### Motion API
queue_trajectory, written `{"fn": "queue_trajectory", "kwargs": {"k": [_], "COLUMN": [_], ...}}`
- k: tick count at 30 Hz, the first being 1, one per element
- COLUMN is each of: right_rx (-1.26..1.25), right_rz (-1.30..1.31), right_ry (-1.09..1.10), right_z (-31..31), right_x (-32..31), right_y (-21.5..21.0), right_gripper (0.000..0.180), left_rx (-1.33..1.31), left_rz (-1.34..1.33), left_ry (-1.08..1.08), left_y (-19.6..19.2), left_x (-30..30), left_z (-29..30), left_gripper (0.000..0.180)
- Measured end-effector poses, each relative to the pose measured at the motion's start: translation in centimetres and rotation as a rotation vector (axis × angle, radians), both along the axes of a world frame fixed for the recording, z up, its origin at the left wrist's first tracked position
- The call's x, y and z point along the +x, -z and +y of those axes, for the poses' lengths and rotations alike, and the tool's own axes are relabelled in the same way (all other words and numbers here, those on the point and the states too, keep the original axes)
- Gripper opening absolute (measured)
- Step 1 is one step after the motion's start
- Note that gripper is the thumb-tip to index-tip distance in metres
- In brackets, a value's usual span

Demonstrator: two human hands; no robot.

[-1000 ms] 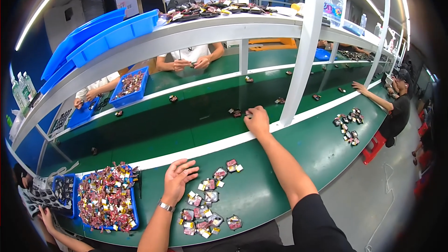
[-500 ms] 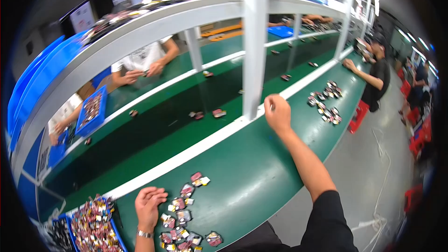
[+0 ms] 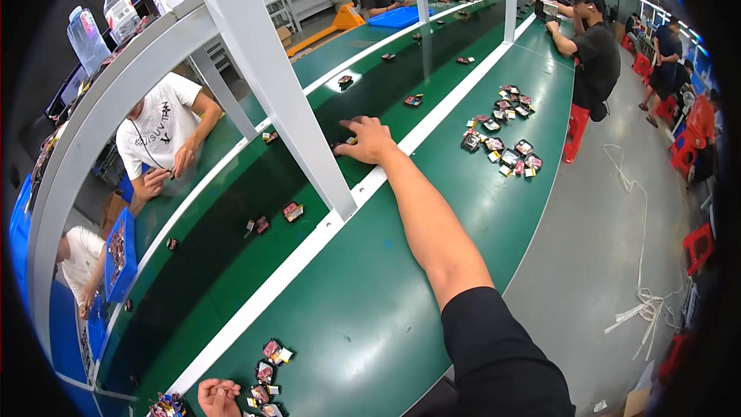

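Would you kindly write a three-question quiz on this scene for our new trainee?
1. Which of the wearer's hands extends past the white rail over the green belt?
2. True or false: the stool nearest the right edge of the green table is blue.
3. What lies just to the right of the left hand?
A) a pair of scissors
B) small units with pale labels
C) a coffee cup

Key:
1. The right hand.
2. False; it is red.
3. B.
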State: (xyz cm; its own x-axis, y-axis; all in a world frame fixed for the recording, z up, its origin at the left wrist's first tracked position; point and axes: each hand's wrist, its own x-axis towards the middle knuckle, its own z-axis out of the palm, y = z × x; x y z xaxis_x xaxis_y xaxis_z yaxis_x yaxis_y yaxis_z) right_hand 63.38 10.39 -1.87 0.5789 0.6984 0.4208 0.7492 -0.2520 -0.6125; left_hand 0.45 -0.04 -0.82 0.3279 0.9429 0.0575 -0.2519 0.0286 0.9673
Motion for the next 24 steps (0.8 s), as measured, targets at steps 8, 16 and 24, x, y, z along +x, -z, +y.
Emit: {"fn": "queue_trajectory", "kwargs": {"k": [8, 16, 24], "right_rx": [-0.264, 0.31, 0.089], "right_rz": [-0.362, -0.133, -0.049], "right_ry": [-0.18, 0.154, 0.115], "right_z": [2.0, -1.4, -14.0], "right_x": [-0.8, -4.4, -12.5], "right_y": [-0.9, -1.7, -2.1], "right_gripper": [0.047, 0.036, 0.036], "left_rx": [0.091, 0.035, 0.061], "left_rz": [0.1, 0.019, 0.148], "left_ry": [-0.128, -0.038, 0.075], "left_y": [0.6, 0.3, -0.4], "left_x": [0.5, 0.5, 1.0], "left_z": [-0.1, -0.1, -0.1], "left_gripper": [0.019, 0.014, 0.012]}}
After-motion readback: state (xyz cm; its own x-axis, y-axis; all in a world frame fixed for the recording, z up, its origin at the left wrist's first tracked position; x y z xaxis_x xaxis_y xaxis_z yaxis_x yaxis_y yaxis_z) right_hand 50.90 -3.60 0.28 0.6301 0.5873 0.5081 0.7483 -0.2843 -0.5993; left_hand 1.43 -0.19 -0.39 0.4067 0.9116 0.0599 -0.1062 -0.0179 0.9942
